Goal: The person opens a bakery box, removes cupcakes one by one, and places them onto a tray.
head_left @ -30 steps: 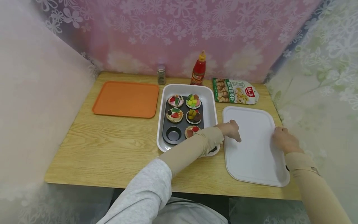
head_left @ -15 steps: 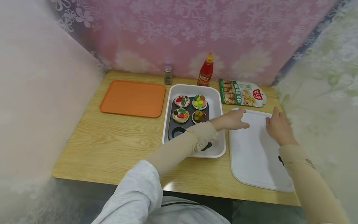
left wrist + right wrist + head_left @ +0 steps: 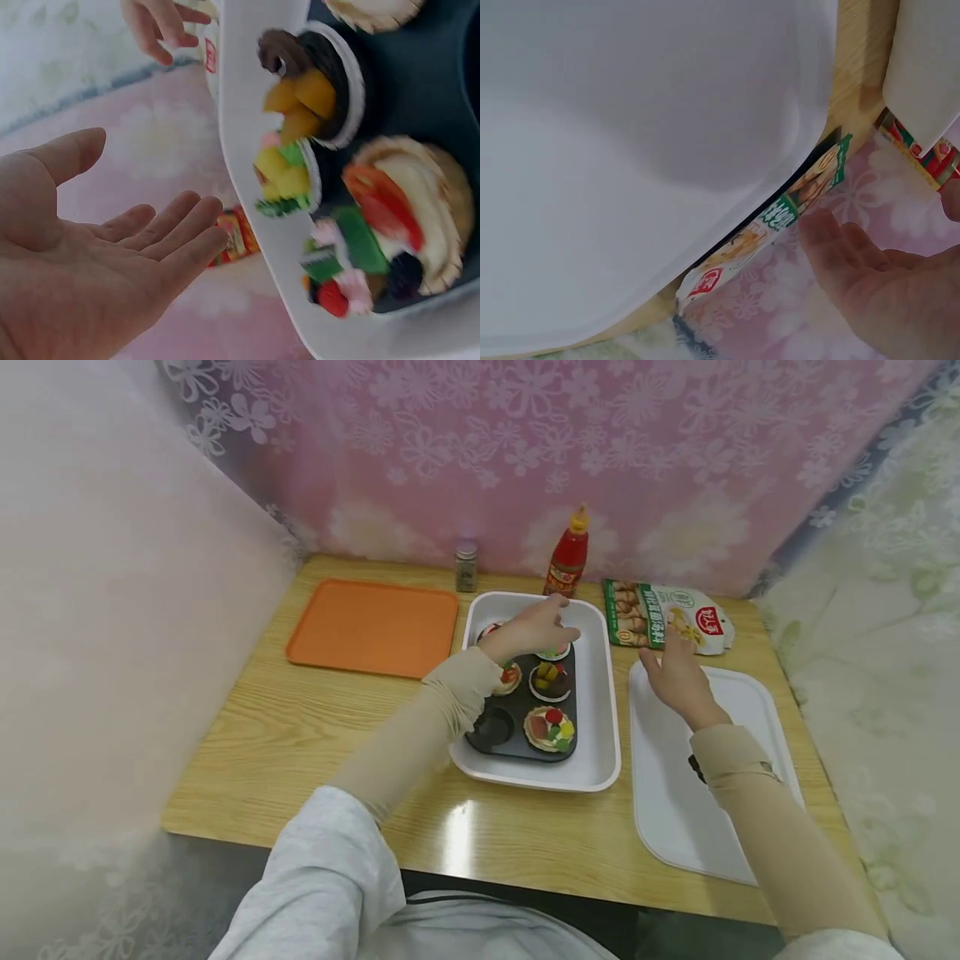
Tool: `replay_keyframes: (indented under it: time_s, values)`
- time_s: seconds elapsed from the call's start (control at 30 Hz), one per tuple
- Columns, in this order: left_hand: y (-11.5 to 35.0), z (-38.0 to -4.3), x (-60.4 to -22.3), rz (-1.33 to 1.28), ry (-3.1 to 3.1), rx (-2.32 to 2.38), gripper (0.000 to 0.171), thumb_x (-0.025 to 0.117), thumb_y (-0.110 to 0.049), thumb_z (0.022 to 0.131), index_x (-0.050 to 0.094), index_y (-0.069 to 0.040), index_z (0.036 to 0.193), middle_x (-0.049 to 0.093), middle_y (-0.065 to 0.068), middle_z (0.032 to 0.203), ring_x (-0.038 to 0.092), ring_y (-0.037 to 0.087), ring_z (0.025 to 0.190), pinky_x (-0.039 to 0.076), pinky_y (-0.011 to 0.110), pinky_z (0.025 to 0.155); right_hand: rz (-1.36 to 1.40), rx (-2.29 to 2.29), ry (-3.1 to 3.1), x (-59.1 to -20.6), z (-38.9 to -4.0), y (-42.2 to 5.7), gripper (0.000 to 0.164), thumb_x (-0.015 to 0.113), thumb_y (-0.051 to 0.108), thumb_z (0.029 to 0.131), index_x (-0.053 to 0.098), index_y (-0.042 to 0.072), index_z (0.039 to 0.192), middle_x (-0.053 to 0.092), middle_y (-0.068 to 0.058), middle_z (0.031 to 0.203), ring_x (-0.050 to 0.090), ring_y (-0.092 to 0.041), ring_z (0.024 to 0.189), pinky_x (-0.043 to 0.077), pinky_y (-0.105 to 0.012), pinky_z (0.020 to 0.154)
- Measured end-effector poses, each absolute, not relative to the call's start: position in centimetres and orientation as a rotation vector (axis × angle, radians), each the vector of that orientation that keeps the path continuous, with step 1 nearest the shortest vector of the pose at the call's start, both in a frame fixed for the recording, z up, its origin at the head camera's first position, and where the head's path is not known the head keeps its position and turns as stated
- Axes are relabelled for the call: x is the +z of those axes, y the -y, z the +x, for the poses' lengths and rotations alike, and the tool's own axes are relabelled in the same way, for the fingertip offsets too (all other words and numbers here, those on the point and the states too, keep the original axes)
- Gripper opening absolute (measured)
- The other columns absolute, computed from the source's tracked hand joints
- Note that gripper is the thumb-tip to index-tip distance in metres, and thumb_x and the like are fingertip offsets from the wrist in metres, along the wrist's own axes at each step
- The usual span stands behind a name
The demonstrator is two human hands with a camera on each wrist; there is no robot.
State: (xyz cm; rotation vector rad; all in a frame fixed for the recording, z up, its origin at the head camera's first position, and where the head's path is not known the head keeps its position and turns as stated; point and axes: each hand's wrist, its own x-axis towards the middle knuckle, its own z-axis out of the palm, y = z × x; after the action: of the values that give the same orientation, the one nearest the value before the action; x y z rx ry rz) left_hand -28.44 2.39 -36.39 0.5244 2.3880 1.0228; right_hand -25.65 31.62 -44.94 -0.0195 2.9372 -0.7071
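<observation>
My left hand hovers over the far end of the deep white tray, fingers extended and holding nothing. In that tray lies a dark muffin tin with several decorated tarts, among them a fruit tart and a chocolate one; its near-left cup has no tart. The left wrist view shows the left palm and relaxed fingers beside the tray's rim. My right hand is above the far-left part of the flat white tray, fingers loose, pointing toward a food packet.
Along the back stand a red sauce bottle with a yellow cap and a small spice jar. An orange tray lies at the left on the wooden table. Curtains with flowers surround the table.
My left hand has moved from the flat white tray's left edge to over the deep tray. The right hand has let go of the flat tray's right edge and moved left and farther away.
</observation>
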Motion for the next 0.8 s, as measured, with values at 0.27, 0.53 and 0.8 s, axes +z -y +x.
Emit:
replay_keyframes:
  time_s: [0.27, 0.53, 0.8]
  values:
    - [1.5, -29.4, -38.7, 0.442, -2.474, 1.068, 0.072, 0.059, -0.035, 0.108, 0.027, -0.005, 0.165, 0.037, 0.016, 0.169, 0.044, 0.029, 0.153, 0.043, 0.044, 0.122, -0.063, -0.834, -2.845, -46.0, -26.4, -28.2, 0.087, 0.035, 0.050, 0.112, 0.002, -0.010, 0.165, 0.021, -0.042, 0.165, 0.026, -0.059, 0.152, 0.028, -0.073, 0.121]
    - [3.6, -29.6, -40.3, 0.438, -2.589, 0.968, 0.069, 0.057, -0.031, 0.108, 0.027, -0.005, 0.165, 0.039, 0.020, 0.163, 0.053, 0.030, 0.138, 0.047, 0.046, 0.113, 0.019, -0.951, -2.828, -46.2, -26.4, -25.8, 0.082, 0.048, 0.047, 0.110, 0.019, -0.008, 0.162, 0.053, -0.037, 0.144, 0.059, -0.050, 0.127, 0.051, -0.063, 0.102]
    - [4.0, -29.6, -40.9, 0.362, -2.610, 0.873, 0.076, 0.058, -0.038, 0.108, 0.021, -0.007, 0.167, 0.024, 0.022, 0.170, 0.037, 0.034, 0.153, 0.039, 0.046, 0.123, 0.142, -0.990, -2.865, -46.4, -26.9, -24.6, 0.063, 0.051, 0.039, 0.108, 0.040, -0.007, 0.150, 0.061, -0.027, 0.124, 0.063, -0.037, 0.101, 0.053, -0.044, 0.080]
